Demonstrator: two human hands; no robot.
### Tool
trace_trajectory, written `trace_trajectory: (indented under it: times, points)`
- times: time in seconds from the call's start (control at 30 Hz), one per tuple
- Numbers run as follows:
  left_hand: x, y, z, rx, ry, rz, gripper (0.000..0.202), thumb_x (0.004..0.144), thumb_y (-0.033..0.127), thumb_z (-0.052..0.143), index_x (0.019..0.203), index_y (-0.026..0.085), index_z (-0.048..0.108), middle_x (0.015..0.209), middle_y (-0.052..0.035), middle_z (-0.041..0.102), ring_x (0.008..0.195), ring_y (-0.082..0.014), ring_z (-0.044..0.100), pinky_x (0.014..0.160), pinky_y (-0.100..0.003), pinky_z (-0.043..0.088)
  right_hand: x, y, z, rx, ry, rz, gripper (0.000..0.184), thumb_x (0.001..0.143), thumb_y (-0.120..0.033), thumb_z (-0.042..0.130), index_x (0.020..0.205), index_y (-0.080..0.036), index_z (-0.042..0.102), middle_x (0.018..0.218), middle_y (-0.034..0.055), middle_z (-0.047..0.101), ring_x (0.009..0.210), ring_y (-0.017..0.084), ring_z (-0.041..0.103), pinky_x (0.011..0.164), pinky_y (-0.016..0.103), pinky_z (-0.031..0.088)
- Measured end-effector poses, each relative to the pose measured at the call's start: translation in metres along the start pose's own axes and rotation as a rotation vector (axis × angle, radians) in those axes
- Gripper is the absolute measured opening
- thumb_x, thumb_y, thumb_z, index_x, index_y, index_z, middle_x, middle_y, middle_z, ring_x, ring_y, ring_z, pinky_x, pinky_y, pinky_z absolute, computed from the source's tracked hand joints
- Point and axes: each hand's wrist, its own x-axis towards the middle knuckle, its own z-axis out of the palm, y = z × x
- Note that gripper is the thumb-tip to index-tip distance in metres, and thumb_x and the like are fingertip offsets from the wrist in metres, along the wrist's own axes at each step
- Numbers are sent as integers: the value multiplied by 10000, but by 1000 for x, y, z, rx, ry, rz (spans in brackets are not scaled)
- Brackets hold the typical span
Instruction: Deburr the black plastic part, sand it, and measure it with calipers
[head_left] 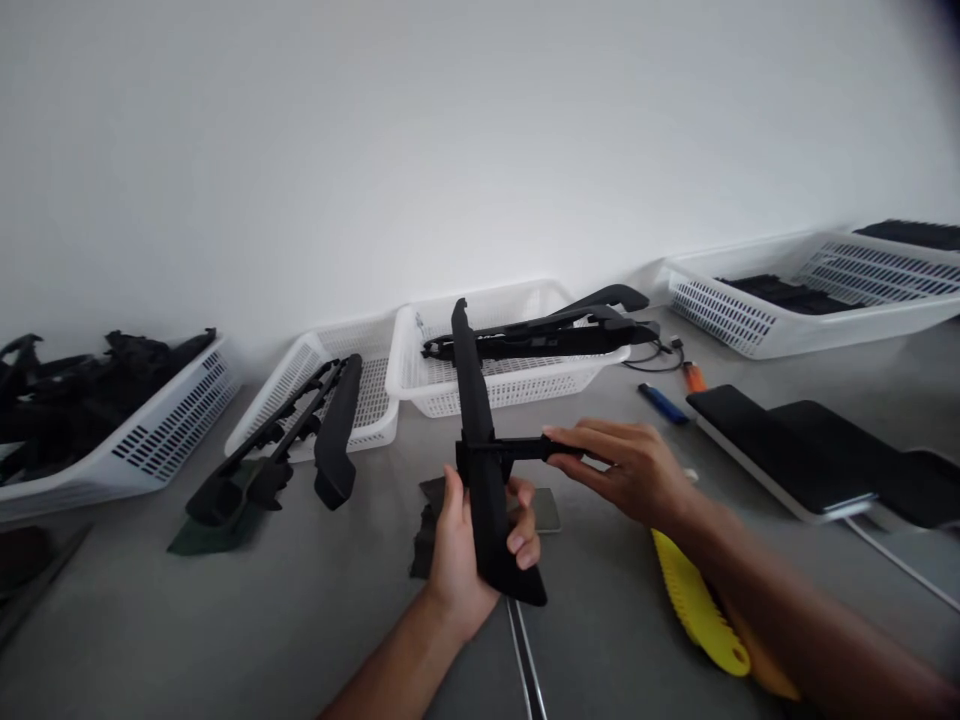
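Note:
My left hand is closed around the lower part of a long black plastic trim piece, which stands nearly upright over the table. A narrow black bar-shaped piece crosses it at mid-length, with a small block at the trim piece's left edge. My right hand pinches the right end of this bar between thumb and fingers. Whether the bar is clipped to the trim piece or only touching it, I cannot tell. Beneath my left hand lie a dark crumpled cloth and a flat greyish object.
Behind are white baskets with black plastic parts; similar parts lean on the left one. At right are a yellow comb-like tool, a blue lighter, an orange object, black-and-white devices and another basket.

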Motion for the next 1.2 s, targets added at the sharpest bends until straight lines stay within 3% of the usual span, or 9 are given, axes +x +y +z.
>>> trace_trajectory:
  times: [0.3, 0.4, 0.53, 0.67, 0.8, 0.9, 0.97, 1.1, 1.2]
  points:
    - [-1, 3, 5, 13, -14, -15, 767, 977, 825, 432, 820, 122, 696, 787, -11, 518, 528, -74, 364, 478, -226, 368, 0, -2, -1, 34, 13, -3, 280, 1059, -377, 657, 1256, -249, 810, 847, 30, 790, 637, 125, 674, 631, 258, 521]
    - [-1, 4, 4, 52, 3, -25, 738, 916, 845, 552, 823, 127, 693, 787, -3, 530, 532, -66, 378, 489, -226, 387, 0, -2, 0, 28, 32, 13, 302, 1058, -414, 655, 1253, -245, 812, 826, 31, 780, 622, 126, 652, 624, 260, 518]
    - [1, 6, 2, 221, 162, 83, 560, 724, 616, 947, 907, 159, 678, 882, 9, 608, 555, -45, 445, 513, -214, 455, 0, -2, -2, 3, 73, 35, 315, 1058, -425, 653, 1253, -238, 814, 810, 33, 761, 597, 128, 615, 603, 267, 501]
    - [0, 9, 3, 374, 247, 132, 459, 732, 407, 973, 941, 194, 624, 792, 63, 578, 477, -35, 419, 434, -200, 448, 1, -4, -4, 5, 96, 19, 305, 1052, -403, 671, 1255, -225, 814, 777, 24, 735, 573, 124, 593, 577, 263, 479]
    - [-3, 8, 1, 338, 136, 123, 282, 851, 358, 765, 1058, 226, 625, 874, 30, 696, 420, -55, 455, 387, -220, 479, 1, -8, -3, 6, 104, 5, 300, 1052, -404, 674, 1258, -234, 811, 779, 21, 739, 569, 123, 600, 565, 262, 469]
    - [-3, 7, -6, 272, -67, -69, 418, 934, 534, 581, 1113, 172, 688, 610, 22, 641, 419, -141, 569, 409, -253, 518, 2, -10, -5, -5, 104, -29, 270, 1041, -383, 690, 1237, -246, 817, 784, 18, 752, 556, 121, 608, 563, 265, 469]
    - [-2, 8, -8, 235, -143, -148, 509, 972, 569, 505, 1116, 132, 723, 550, 1, 618, 461, -177, 622, 439, -261, 541, 3, -11, -8, -4, 103, -67, 280, 1026, -396, 714, 1236, -240, 814, 790, 23, 760, 576, 131, 635, 585, 271, 490]
    - [-1, 13, -6, 126, -188, -92, 491, 964, 502, 546, 1153, 105, 764, 971, -148, 782, 704, -222, 714, 530, -316, 638, 4, -11, -12, -49, 121, -75, 310, 1014, -442, 735, 1216, -216, 795, 763, 18, 743, 582, 133, 649, 583, 272, 496]
    - [-2, 16, -4, 77, -238, -106, 551, 927, 524, 600, 1233, 96, 763, 1405, -231, 688, 885, -271, 748, 609, -366, 681, 3, -11, -12, -62, 156, -87, 228, 1014, -375, 734, 1180, -221, 766, 746, -6, 736, 547, 113, 642, 553, 249, 488]
